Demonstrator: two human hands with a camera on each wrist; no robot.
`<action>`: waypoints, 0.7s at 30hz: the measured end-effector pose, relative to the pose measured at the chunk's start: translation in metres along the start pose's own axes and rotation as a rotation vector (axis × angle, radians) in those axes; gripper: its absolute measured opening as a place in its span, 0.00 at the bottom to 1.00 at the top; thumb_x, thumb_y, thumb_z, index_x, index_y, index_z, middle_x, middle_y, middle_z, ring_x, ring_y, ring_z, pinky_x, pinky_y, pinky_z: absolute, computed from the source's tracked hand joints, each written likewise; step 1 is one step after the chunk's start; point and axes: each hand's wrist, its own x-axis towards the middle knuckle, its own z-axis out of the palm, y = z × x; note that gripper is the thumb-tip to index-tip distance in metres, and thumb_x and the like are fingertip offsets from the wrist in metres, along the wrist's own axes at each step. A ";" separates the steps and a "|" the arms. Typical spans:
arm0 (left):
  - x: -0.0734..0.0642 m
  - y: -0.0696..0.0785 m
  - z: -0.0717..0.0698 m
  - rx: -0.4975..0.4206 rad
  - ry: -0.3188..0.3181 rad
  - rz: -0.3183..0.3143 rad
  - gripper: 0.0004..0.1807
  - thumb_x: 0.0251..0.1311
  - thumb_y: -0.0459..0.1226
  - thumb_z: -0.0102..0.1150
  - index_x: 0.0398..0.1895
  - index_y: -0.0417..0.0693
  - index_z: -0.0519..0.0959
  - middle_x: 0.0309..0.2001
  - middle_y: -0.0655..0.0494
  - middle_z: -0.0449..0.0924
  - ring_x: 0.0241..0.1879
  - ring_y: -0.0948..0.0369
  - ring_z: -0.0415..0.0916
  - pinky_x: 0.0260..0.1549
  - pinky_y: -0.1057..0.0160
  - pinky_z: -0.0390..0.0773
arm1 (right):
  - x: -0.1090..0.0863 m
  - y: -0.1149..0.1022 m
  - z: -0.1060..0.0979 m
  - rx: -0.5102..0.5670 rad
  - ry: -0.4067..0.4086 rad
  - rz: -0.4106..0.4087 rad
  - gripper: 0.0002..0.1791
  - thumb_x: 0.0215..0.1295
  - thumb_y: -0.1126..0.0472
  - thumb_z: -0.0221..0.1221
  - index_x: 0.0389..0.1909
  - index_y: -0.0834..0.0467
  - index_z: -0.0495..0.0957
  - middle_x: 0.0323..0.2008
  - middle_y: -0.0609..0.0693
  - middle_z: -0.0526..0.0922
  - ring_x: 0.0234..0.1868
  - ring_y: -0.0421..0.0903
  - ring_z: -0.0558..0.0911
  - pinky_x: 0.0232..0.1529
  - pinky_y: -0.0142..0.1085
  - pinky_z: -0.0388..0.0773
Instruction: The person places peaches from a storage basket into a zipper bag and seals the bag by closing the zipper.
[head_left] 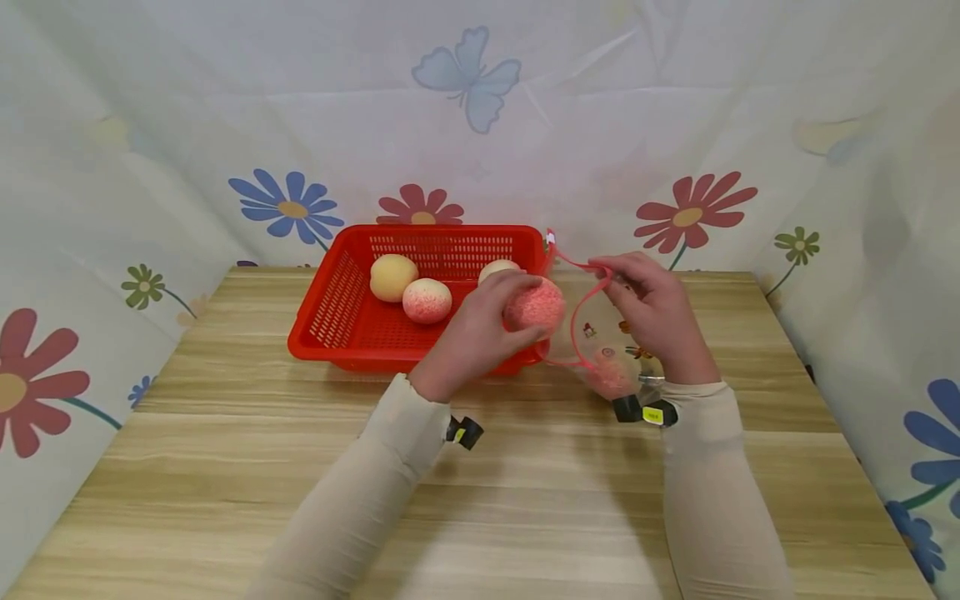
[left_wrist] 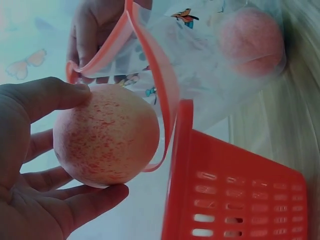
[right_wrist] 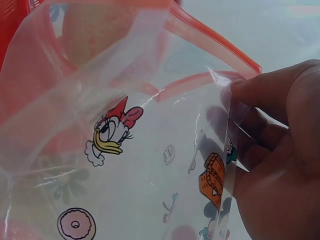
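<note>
My left hand (head_left: pixel 474 332) holds a pink speckled peach (left_wrist: pixel 107 135), thumb on top and fingers below, over the right end of the red basket (head_left: pixel 341 292). The peach is right at the mouth of a clear zip bag (right_wrist: pixel 145 150) with a pink rim and cartoon prints. At the far side of that mouth, my right hand (head_left: pixel 656 312) pinches the rim between thumb and fingers, spreading the bag apart. Another peach (left_wrist: pixel 252 42) lies inside the bag, down at its bottom. Within the basket sit a pale yellow peach (head_left: pixel 393 277), a pink-and-cream one (head_left: pixel 427 302) and a partly hidden one (head_left: pixel 498 268).
The basket stands toward the back of a wood-grain table (head_left: pixel 525 500), its right wall close beside the bag. Behind and at both sides hangs a white curtain (head_left: pixel 555 150) printed with flowers and a butterfly.
</note>
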 end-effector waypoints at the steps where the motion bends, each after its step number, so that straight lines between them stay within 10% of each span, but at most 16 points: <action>1: 0.001 0.000 0.001 0.008 0.003 0.011 0.34 0.54 0.47 0.69 0.65 0.56 0.69 0.64 0.56 0.68 0.62 0.58 0.67 0.52 0.57 0.80 | 0.000 0.000 0.000 -0.003 -0.003 0.002 0.16 0.70 0.63 0.54 0.56 0.52 0.80 0.46 0.49 0.80 0.40 0.41 0.74 0.38 0.22 0.75; 21: 0.017 0.001 0.012 0.074 0.057 0.057 0.31 0.59 0.46 0.65 0.66 0.55 0.69 0.64 0.56 0.69 0.63 0.58 0.66 0.55 0.57 0.78 | 0.001 -0.003 0.002 0.042 -0.024 -0.029 0.15 0.70 0.65 0.54 0.54 0.56 0.81 0.44 0.52 0.80 0.38 0.41 0.73 0.35 0.23 0.74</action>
